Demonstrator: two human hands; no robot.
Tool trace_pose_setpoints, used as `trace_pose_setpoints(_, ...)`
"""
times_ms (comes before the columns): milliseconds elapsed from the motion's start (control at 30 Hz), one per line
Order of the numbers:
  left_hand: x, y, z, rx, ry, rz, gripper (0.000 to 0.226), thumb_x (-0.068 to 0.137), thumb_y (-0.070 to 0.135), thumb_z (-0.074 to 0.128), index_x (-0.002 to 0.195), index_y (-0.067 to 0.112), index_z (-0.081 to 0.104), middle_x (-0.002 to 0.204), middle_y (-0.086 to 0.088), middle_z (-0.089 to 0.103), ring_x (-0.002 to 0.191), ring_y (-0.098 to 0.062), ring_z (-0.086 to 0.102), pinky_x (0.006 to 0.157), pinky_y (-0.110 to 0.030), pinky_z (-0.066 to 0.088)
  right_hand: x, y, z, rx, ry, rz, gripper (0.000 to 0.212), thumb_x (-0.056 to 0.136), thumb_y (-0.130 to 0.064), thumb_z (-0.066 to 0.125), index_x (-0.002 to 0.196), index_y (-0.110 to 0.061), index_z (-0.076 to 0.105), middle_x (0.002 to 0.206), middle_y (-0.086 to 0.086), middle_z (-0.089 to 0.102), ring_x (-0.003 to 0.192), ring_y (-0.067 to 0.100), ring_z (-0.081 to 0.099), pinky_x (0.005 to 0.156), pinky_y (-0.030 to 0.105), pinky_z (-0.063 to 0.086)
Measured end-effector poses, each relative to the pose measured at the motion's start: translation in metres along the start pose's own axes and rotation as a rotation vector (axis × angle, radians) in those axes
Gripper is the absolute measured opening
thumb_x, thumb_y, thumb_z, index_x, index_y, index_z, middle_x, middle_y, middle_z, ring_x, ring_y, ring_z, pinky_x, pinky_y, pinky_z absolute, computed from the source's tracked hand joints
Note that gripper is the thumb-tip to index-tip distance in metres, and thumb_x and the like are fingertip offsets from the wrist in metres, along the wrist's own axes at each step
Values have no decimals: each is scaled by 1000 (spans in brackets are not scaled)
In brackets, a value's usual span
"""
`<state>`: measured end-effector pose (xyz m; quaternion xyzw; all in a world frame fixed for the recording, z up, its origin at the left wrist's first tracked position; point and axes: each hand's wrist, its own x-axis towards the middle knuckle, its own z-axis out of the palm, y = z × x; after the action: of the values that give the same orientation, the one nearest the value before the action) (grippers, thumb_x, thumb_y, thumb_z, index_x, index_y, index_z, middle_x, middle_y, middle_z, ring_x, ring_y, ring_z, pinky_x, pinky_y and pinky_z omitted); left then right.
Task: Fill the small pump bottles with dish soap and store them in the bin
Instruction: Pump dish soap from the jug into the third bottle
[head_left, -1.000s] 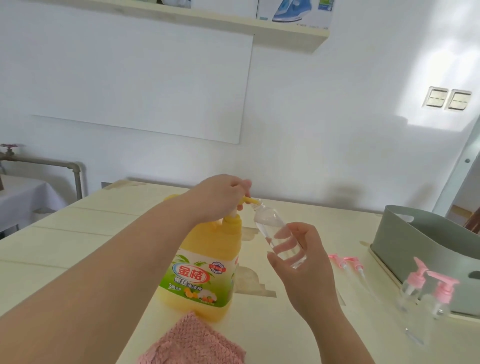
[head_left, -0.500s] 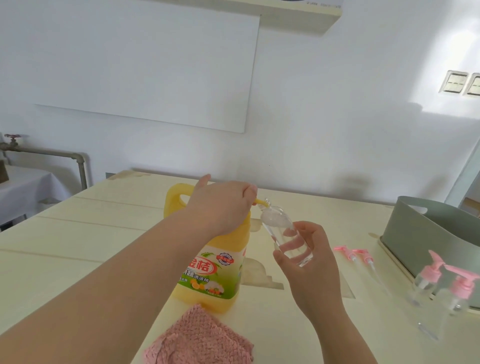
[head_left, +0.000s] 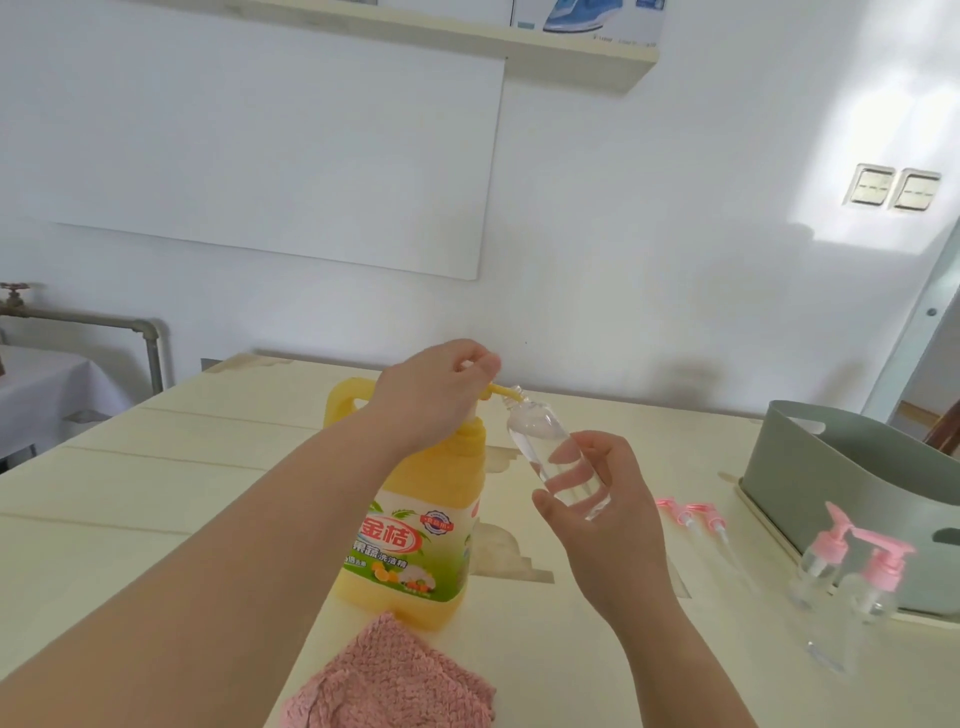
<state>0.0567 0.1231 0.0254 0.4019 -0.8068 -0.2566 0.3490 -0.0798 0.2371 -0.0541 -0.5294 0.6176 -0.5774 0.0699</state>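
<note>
A grey metal pipe (head_left: 83, 323) runs along the wall at 9 o'clock in the view, beyond the pale wooden table (head_left: 156, 519). At 6 o'clock, on the near edge of the table, lies a pink knitted cloth (head_left: 395, 680). Just behind it stands a large yellow plastic dish-soap jug with a green label (head_left: 410, 540), upright, its handle toward 11 o'clock.

The left hand (head_left: 436, 400) sits on top of the jug with its fingers curled down over the yellow pump (head_left: 497, 391), whose spout pokes out toward 3 o'clock.

The spout tip meets the mouth of a small clear plastic bottle (head_left: 540, 441). This bottle is uncapped and tilted, with its neck toward 11 o'clock. The right hand (head_left: 608, 530) holds it off the table, thumb on the near side and fingers wrapped round its lower half.

At the hand's 3 o'clock, two loose pink pump heads with clear tubes (head_left: 685, 512) lie on the table. Further toward 4 o'clock stand two small clear bottles with pink pumps fitted (head_left: 823, 558), close against the front wall of a grey-green plastic bin (head_left: 831, 467). At 2 o'clock on the wall are two cream switches (head_left: 917, 191).
</note>
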Motion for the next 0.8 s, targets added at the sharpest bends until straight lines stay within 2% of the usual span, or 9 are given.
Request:
trace_pose_setpoints(67, -1, 0, 1, -41, 35, -12, 25, 94, 42, 42, 90, 34, 65, 85, 11, 65, 77, -11, 58, 79, -32, 44, 1, 1, 1, 0, 5, -2, 46, 78, -8, 73, 96, -42, 49, 92, -4, 61, 67, 8, 57, 61, 9, 41)
trace_pose_setpoints(100, -1, 0, 2, -54, 39, -18, 25, 92, 40, 45, 85, 34, 68, 82, 8, 67, 72, -12, 57, 80, -32, 44, 1, 2, 2, -2, 8, -2, 47, 78, -7, 73, 96, -42, 49, 92, -5, 61, 67, 8, 57, 61, 9, 41)
trace_pose_setpoints(200, -2, 0, 6, -60, 62, -34, 25, 89, 36, 49, 77, 35, 70, 76, 10, 68, 65, -4, 55, 103, -42, 39, 1, 7, 3, -8, 21, 6, 46, 77, -7, 74, 97, -41, 50, 92, -4, 61, 67, 9, 57, 60, 9, 41)
trace_pose_setpoints(267, -1, -3, 10, -27, 82, -36, 27, 89, 36, 48, 70, 39, 66, 74, 18, 67, 68, 5, 53, 109, -46, 31, 1, 10, 5, -21, 26, 11, 48, 77, -7, 74, 97, -42, 49, 92, -5, 62, 68, 8, 58, 60, 9, 40)
trace_pose_setpoints(333, 0, -7, 15, 26, 85, -20, 30, 90, 36, 46, 65, 41, 62, 71, 21, 65, 71, 10, 53, 114, -43, 19, 1, 12, 6, -28, 28, 17, 49, 77, -7, 74, 96, -44, 48, 92, -5, 62, 68, 7, 58, 60, 9, 39)
trace_pose_setpoints(400, 1, -9, 18, 62, 78, -7, 31, 91, 36, 44, 66, 41, 61, 69, 22, 64, 77, 12, 53, 116, -38, 7, 1, 14, 7, -28, 28, 24, 50, 77, -6, 74, 94, -45, 47, 93, -5, 62, 69, 8, 57, 60, 9, 40)
trace_pose_setpoints(567, 1, -12, 22, 116, 59, 2, 29, 92, 39, 40, 73, 40, 62, 74, 18, 67, 86, 8, 56, 115, -34, -2, -1, 15, 8, -24, 24, 34, 48, 77, -6, 73, 93, -44, 48, 92, -5, 61, 68, 9, 57, 59, 9, 40)
trace_pose_setpoints(733, -2, -10, 18, 170, 81, 0, 31, 91, 40, 39, 79, 33, 67, 79, 9, 70, 85, 0, 58, 116, -36, 0, -4, 11, 7, -24, 1, 60, 45, 78, -5, 71, 95, -39, 48, 93, -3, 60, 64, 12, 55, 60, 10, 42)
trace_pose_setpoints(800, -1, -7, 13, 166, 76, 15, 30, 91, 38, 41, 80, 32, 68, 67, 14, 67, 76, 0, 57, 116, -40, 8, -3, 5, 4, -22, -12, 67, 44, 78, -5, 70, 95, -39, 48, 94, -3, 60, 62, 14, 55, 60, 10, 43)
